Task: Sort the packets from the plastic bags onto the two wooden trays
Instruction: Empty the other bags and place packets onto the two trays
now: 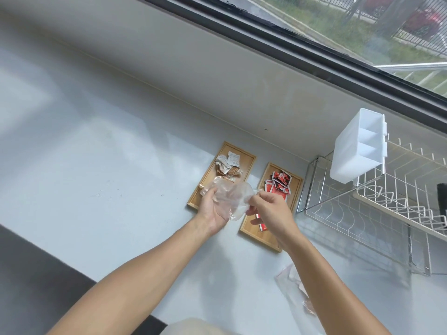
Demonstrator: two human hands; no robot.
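Clear plastic bag (229, 201): crumpled, thin film is being held up above the near ends of both trays, apparently so whatever is left inside can be worked out over them; whether it is already empty cannot be told.
Left hand (212, 213): palm-up, fingers curling around the bag's left side, cradling it.
Right hand (268, 209): pinching the bag's right edge between thumb and fingers, seemingly pulling the mouth apart.
Left rectangular wooden tray (250, 160): carrying crumpled beige and white paper packets (228, 164), piled towards its far end.
Right rectangular wooden tray (256, 238): carrying red and black printed packets (278, 183), clustered at its far end; one kind per tray, so the sorting is looking well advanced.
Second clear plastic bag (294, 286): lying on the pale grey counter (108, 177) towards its near right edge, partly under the right forearm, some brownish packets apparently showing inside, probably waiting its turn.
White wire dish rack (362, 213): standing at the counter's right side, apart from the work.
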